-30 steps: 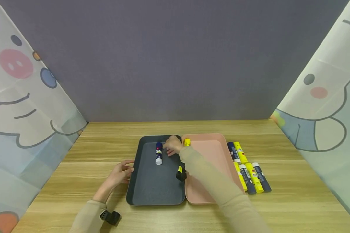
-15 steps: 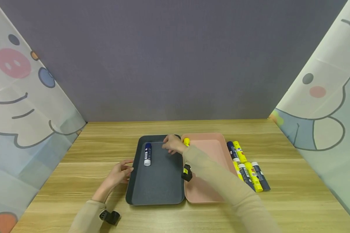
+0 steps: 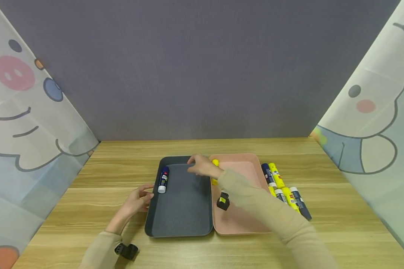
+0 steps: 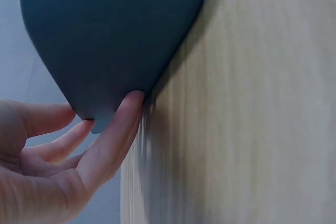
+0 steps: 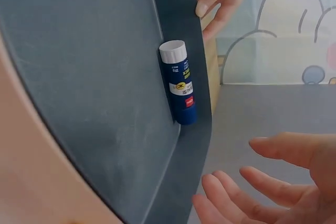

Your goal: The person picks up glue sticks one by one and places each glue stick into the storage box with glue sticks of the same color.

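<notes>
A navy glue stick with a white cap (image 3: 163, 180) lies in the dark grey tray (image 3: 185, 220), along its left wall, white end toward the person. My left hand (image 3: 139, 200) touches the outside of that wall; in the left wrist view its fingertips (image 4: 131, 100) rest on the wall and rim, fingers fairly straight. Over the tray's far right corner hovers my right hand (image 3: 203, 166), fingers spread and holding nothing. The right wrist view shows it apart from the glue stick (image 5: 180, 85). A yellow glue stick (image 3: 215, 163) lies in the pink tray (image 3: 237, 158), partly hidden by the right arm.
The pink tray stands against the grey tray's right side. Several yellow and navy glue sticks (image 3: 277, 175) lie on the wooden table (image 3: 340, 224) beyond it, some covered by the right sleeve. A dark panel (image 3: 202, 74) rises behind the table.
The navy glue stick has rolled left across the grey tray to its left wall. My right hand has drawn slightly back to the right and opened wider. The left hand stays put.
</notes>
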`<state>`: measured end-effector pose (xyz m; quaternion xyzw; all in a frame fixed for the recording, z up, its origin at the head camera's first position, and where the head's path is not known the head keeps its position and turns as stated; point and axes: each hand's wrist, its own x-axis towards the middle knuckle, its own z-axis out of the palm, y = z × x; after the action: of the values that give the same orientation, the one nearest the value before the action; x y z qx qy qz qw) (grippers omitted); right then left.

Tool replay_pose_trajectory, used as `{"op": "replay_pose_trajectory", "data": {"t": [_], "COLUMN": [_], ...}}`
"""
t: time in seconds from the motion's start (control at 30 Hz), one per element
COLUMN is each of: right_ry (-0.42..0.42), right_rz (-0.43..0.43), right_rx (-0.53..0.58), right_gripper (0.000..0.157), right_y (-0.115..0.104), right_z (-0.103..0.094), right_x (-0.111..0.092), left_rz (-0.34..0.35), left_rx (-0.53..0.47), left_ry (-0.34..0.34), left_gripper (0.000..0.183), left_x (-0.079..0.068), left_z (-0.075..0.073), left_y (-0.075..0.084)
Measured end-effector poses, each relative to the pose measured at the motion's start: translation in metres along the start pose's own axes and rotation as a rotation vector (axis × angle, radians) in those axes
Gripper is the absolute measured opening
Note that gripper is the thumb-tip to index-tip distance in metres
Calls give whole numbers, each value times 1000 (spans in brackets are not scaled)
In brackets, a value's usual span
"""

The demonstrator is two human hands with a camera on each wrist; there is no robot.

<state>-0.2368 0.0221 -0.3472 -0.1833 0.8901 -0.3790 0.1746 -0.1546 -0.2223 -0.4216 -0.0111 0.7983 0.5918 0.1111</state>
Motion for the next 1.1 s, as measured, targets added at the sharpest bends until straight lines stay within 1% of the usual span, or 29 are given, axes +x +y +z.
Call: {"op": "replay_pose_trajectory", "data": {"t": [0.1, 0.2, 0.33, 0.5, 0.6, 0.63, 0.73, 0.77, 0.87, 0.97, 1.0, 1.1], "right_ry": [-4, 5, 24, 34, 51, 58, 76, 79, 83, 94, 98, 112], "right_rz": [-22, -34, -23, -17, -36, -41, -58, -57, -33, 9, 15, 28], "right_rx": [-20, -71, -113, -133, -148, -149, -157, -157, -173, -185, -192, -191], "right_gripper": [32, 31, 31, 31, 30, 30, 28, 28, 31, 34, 34, 33], "right_y": [0, 1, 3, 14, 21, 23, 30, 32, 36, 42, 44, 50], "right_z": [-5, -10, -17, -25, -29, -31, -37, -39, -45, -50, -52, -57], "right_x": [-6, -12, -21, -32, -36, -38, -43, -44, -50, -55, -57, -64], "left_rz": [1, -3, -3, 7, 9, 14, 56, 94, 122, 83, 44, 0], "left_rx": [-3, -1, 13, 21, 10, 4, -9, -25, -26, -13, 5, 23], "left_ry": [1, 5, 3, 3, 6, 4, -14, -34, -50, -31, -9, 13], "left_gripper": [40, 40, 41, 40, 40, 41, 43, 42, 44, 41, 42, 41], "left_x": [-1, -1, 1, 0, -1, -1, -1, 0, 0, 0, -1, -2], "left_z": [1, 1, 0, 0, 0, 0, -2, -3, -4, -3, -2, 0], "left_y": [1, 1, 0, 2, 2, 1, -2, -5, -7, -4, -1, 3]}}
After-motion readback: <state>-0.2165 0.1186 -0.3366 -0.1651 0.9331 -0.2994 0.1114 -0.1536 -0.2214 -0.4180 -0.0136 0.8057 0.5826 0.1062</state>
